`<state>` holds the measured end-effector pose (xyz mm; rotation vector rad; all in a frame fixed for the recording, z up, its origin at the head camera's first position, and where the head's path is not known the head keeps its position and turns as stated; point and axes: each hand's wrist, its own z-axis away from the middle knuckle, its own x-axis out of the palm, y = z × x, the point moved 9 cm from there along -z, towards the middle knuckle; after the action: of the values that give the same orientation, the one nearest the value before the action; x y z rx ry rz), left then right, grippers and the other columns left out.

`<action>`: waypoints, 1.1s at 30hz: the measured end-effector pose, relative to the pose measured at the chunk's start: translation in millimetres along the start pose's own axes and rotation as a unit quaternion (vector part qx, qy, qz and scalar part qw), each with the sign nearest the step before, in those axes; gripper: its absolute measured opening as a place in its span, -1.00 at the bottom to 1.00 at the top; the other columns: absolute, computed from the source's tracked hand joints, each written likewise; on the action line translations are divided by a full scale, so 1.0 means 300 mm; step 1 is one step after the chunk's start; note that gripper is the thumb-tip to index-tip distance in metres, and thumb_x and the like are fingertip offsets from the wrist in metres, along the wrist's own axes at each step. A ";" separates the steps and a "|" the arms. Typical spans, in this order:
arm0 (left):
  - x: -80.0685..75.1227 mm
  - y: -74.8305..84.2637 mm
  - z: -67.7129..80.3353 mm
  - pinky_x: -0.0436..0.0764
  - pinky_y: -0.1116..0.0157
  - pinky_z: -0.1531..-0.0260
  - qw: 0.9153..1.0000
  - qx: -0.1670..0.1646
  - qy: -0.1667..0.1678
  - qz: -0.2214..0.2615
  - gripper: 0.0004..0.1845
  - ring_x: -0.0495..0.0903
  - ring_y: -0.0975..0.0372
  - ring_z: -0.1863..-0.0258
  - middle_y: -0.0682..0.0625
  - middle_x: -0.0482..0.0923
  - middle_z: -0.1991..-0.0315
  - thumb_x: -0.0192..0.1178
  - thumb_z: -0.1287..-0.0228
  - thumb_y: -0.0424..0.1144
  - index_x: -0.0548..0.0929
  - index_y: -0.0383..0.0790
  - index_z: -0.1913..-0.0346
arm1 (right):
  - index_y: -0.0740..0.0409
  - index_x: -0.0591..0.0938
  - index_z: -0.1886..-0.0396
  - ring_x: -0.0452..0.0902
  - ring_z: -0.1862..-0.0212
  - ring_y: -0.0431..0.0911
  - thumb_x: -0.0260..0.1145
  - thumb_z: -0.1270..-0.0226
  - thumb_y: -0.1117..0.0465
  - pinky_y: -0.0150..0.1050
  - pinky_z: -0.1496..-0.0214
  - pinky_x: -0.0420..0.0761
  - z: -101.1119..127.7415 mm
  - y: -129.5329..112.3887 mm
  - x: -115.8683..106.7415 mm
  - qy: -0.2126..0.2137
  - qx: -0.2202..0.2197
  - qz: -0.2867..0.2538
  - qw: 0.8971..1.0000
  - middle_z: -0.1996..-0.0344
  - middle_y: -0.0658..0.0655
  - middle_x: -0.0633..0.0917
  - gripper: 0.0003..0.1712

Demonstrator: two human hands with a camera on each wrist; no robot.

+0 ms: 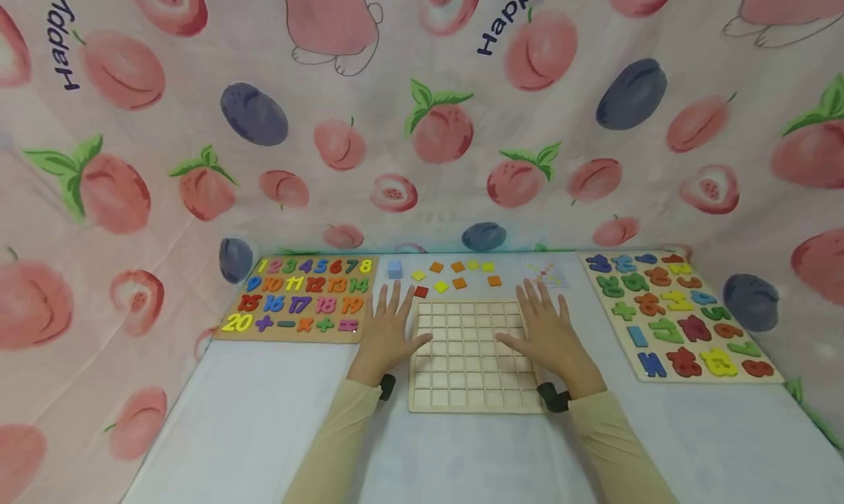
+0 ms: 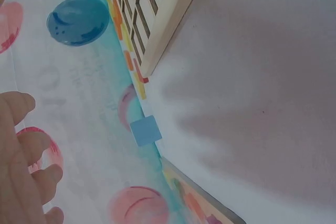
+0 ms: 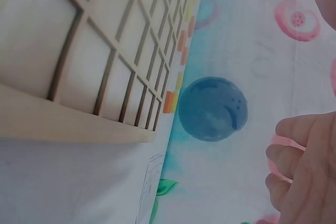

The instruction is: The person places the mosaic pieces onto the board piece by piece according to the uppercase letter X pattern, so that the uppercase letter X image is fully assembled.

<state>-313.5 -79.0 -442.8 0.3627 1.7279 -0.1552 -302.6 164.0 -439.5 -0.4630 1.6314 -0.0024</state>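
Observation:
A pale wooden grid board (image 1: 475, 381) with square cells lies on the table between my hands. My left hand (image 1: 387, 335) is over its left edge, fingers straight and spread, holding nothing. Over the right edge, my right hand (image 1: 552, 337) is spread the same way and also holds nothing. Thumbs point inward across the board's sides. Both wrist views show the fingers apart from the board. Behind it lie small flat tiles: a red tile (image 1: 420, 291), several orange tiles (image 1: 459, 283) and several yellow tiles (image 1: 440, 287). A blue cube (image 2: 146, 130) stands left of them.
A number puzzle board (image 1: 288, 333) with coloured numerals and signs lies at the left. At the right is another puzzle board (image 1: 631, 357) with colourful raised pieces. A patterned paper sheet (image 1: 556, 278) lies behind my right hand. A peach-print cloth (image 1: 369, 218) hangs behind the table.

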 end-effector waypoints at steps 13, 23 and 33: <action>-0.021 -0.007 0.005 -0.16 -0.16 -0.43 1.000 -0.014 -0.016 0.012 -0.01 -0.15 -0.10 -0.50 -0.15 -0.11 -0.51 0.11 -0.12 0.33 -0.01 -0.08 -0.49 | 0.27 -0.03 -0.48 -0.29 -0.51 0.24 0.17 -0.18 -0.34 0.33 -0.42 -0.28 0.005 -0.021 -0.013 -0.001 0.001 -0.010 1.000 -0.49 0.30 -0.06 0.13; 0.006 0.004 0.004 -0.10 -0.13 -0.43 0.998 0.023 -0.050 0.014 -0.01 -0.13 -0.10 -0.50 -0.15 -0.22 -0.53 0.18 -0.12 0.26 0.00 -0.09 -0.49 | 0.29 0.02 -0.47 -0.28 -0.51 0.24 0.20 -0.18 -0.31 0.34 -0.41 -0.26 -0.005 -0.018 -0.003 -0.001 -0.003 -0.003 1.000 -0.49 0.32 -0.05 0.10; 0.003 0.000 0.005 -0.12 -0.10 -0.45 0.999 0.030 -0.030 0.000 -0.05 -0.12 -0.08 -0.50 -0.14 -0.15 -0.52 0.11 -0.15 0.29 0.02 -0.11 -0.49 | 0.28 0.01 -0.47 -0.27 -0.50 0.25 0.21 -0.17 -0.31 0.35 -0.41 -0.24 -0.012 -0.006 0.020 -0.009 -0.007 0.002 1.000 -0.48 0.33 -0.05 0.11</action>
<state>-312.2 -79.3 -443.9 0.3991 1.6665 -0.2160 -305.9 159.6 -444.3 -0.4691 1.6162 0.0160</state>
